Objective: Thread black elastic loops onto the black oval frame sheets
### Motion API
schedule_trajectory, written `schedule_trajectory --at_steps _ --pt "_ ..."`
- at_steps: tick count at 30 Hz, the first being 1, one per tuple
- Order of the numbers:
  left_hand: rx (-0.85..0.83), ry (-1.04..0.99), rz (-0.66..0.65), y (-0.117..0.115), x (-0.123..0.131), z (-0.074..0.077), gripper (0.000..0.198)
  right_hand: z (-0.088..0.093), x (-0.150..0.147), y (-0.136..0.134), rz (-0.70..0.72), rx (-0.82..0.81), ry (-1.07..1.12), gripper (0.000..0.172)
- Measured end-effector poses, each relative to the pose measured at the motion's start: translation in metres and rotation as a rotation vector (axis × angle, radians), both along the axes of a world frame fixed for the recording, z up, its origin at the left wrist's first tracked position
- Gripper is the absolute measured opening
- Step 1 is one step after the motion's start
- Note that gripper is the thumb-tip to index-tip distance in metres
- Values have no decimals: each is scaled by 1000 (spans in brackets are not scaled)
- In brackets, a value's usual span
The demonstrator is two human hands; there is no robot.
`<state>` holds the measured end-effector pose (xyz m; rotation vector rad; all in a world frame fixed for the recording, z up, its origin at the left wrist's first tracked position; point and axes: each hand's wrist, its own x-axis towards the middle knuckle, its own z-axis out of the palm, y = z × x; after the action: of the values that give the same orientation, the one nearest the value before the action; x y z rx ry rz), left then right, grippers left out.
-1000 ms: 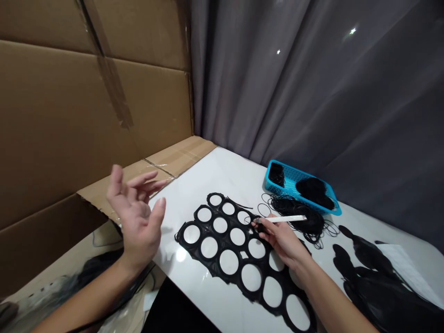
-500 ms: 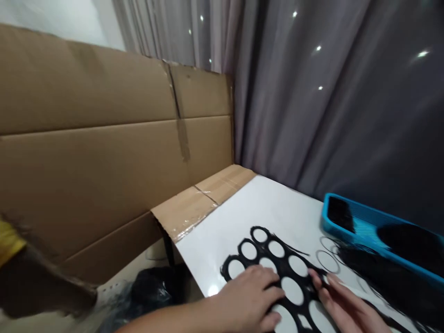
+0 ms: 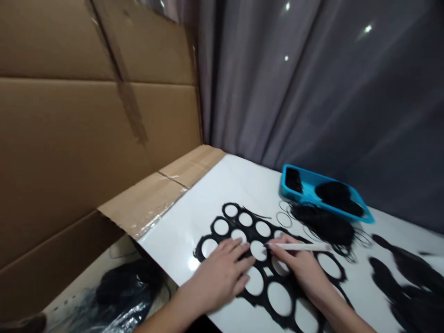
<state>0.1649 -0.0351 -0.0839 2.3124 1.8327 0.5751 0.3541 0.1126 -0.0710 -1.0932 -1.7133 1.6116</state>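
two bare hands work at one black perforated sheet (image 3: 262,299) that lies on the white tabletop (image 3: 249,180). the left hand (image 3: 222,273) is palm down on the sheet's left part, fingers loosely spread and grasping nothing, the fingertips reaching over the holes. the right hand (image 3: 303,266) is nearly closed, thumb and fingers pinching one slim white pen-shaped tool (image 3: 308,247), its dark tip just at the edge of a hole near the middle of the sheet.

the sheet is thin, dark and ragged-edged, with at least twelve round holes in slanting rows and one small squarish gap between them; white tabletop shows through. the hands cover some holes, so the full count cannot be told.

beyond the right hand is one tangled heap of thin black rings (image 3: 322,224), with a few stray rings (image 3: 276,219) at its left. just behind it stands one blue plastic basket (image 3: 286,190) holding two black clumps, one small, one larger. to the right lie several blurred black pieces (image 3: 405,266), too smeared to count.

farther out are one brown cardboard panel (image 3: 79,134), one grey curtain (image 3: 319,106) and, on the floor, dark stuff in clear plastic (image 3: 128,296).
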Motion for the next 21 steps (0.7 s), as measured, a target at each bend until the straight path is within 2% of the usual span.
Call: schedule_trajectory --at_steps 3,5,16,19,21 --pt "27 25 -22 6 0 -3 35 0 -3 -10 165 142 -128 27" --pt "56 40 -29 9 1 -5 35 -1 -2 -13 213 174 -158 25" --pt "63 47 -44 13 1 -6 33 -6 4 -11 291 301 -199 20" --pt "66 42 -43 12 1 -4 34 -11 5 -16 318 441 -235 17" --pt "72 33 -49 12 0 -3 31 -16 4 -22 373 640 -274 13"
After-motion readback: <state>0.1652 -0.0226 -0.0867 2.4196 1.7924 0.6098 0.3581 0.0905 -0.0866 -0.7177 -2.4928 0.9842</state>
